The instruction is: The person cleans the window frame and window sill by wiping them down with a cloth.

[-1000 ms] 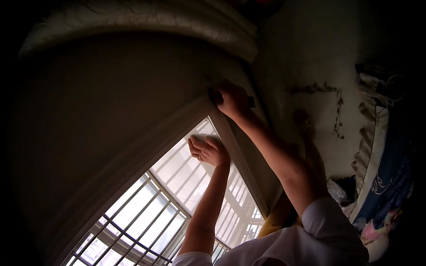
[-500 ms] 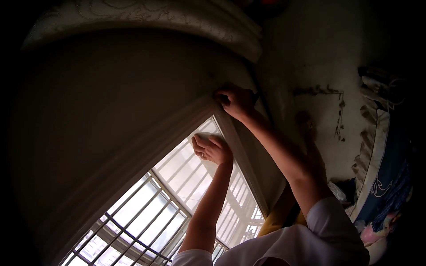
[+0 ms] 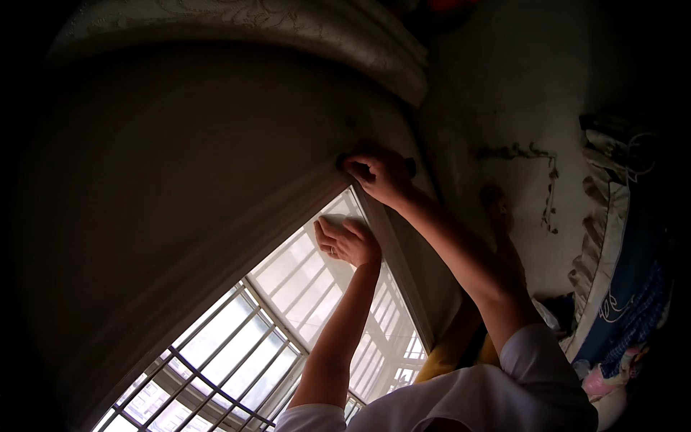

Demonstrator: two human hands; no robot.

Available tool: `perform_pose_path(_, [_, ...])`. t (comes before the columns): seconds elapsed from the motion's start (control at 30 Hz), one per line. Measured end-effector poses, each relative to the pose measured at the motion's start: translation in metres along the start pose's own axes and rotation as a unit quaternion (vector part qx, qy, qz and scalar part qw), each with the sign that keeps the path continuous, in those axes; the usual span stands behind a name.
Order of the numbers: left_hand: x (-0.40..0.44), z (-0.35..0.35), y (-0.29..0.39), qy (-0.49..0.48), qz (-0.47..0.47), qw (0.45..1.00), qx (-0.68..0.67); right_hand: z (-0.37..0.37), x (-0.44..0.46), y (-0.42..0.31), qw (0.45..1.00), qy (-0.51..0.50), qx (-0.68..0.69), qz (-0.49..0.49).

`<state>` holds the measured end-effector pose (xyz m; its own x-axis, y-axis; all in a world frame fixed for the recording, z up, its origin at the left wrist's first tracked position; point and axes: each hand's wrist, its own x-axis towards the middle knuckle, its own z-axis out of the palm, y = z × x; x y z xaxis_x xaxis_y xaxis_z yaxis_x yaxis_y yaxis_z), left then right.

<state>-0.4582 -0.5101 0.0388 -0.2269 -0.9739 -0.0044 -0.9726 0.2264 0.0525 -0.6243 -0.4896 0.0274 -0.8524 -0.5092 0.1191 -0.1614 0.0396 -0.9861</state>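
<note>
My left hand, with a ring on one finger, rests near the corner of the pale, glossy window sill. Its fingers are loosely bent and lie against the sill; I see nothing held in them. Higher up, my right hand is closed at the window frame, by the corner, with thumb and fingers curled together. Dark bits show beside its fingertips and behind its wrist, but the shadow hides what they are.
Metal window bars run across the lower left. A padded, patterned edge curves along the top. On the right, a ruffled bed cover hangs above the pale floor, which bears a dark leafy corner pattern.
My right hand has shifted slightly left and down along the frame corner. The left hand has barely moved, a touch to the right.
</note>
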Motion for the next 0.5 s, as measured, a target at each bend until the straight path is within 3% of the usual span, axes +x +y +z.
perform_pose_path(0.17, [-0.001,-0.001,0.006,0.037,0.015,0.999,0.011,0.003,0.001,0.008,0.997,-0.007,-0.066,0.032])
perform_pose_path(0.23, [-0.002,-0.001,0.004,0.036,0.013,0.999,0.001,0.006,0.000,-0.026,0.998,0.024,0.062,0.012])
perform_pose_path(0.27, [-0.002,-0.002,0.006,0.035,0.012,0.999,0.002,-0.002,0.002,-0.047,0.999,-0.011,0.052,0.008])
perform_pose_path(0.3, [-0.002,-0.004,0.008,0.029,0.005,1.000,-0.001,0.002,0.003,-0.056,0.995,0.015,0.098,-0.013])
perform_pose_path(0.5, [-0.001,-0.001,0.002,0.031,0.016,0.999,0.001,0.008,0.001,-0.030,0.995,0.031,0.086,0.046])
